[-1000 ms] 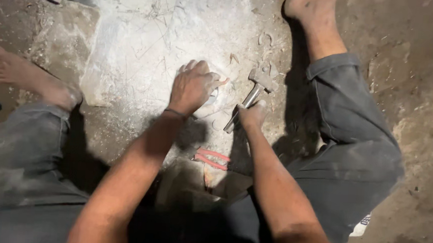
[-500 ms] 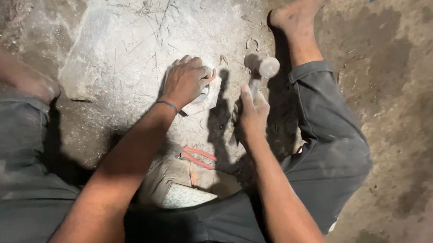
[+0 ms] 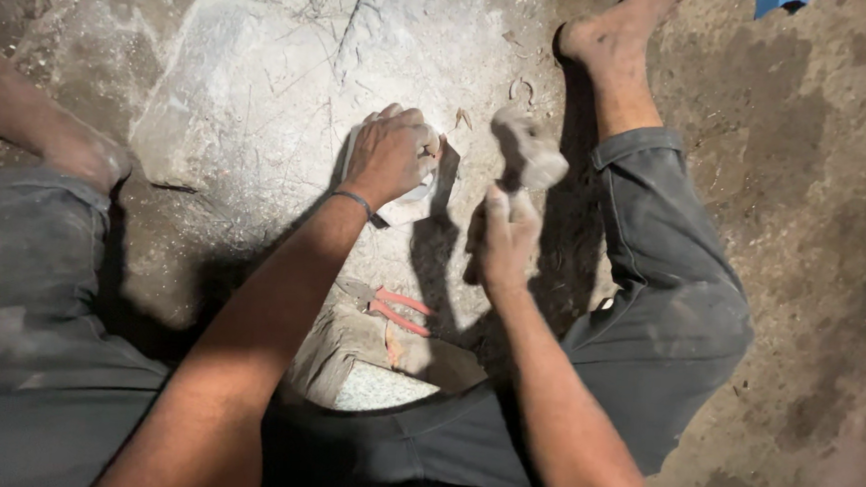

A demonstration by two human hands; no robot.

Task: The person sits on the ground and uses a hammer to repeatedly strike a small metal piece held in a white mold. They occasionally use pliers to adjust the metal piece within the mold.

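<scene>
Near the centre of the frame, the left hand [image 3: 390,154] presses a small pale flat stone piece [image 3: 411,200] against the dusty grey stone slab [image 3: 262,93]. Just right of it, the right hand [image 3: 503,240] grips a blurred, raised metal-headed hammer [image 3: 529,151]. Red-handled pliers [image 3: 394,309] lie below, lower centre.

Pliers [image 3: 394,311] btwn forearms; slab [image 3: 263,73] open.

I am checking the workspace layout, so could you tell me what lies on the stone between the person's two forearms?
In the head view, red-handled pliers lie on the stone slab between the forearms, below the left hand and the right hand.
</scene>
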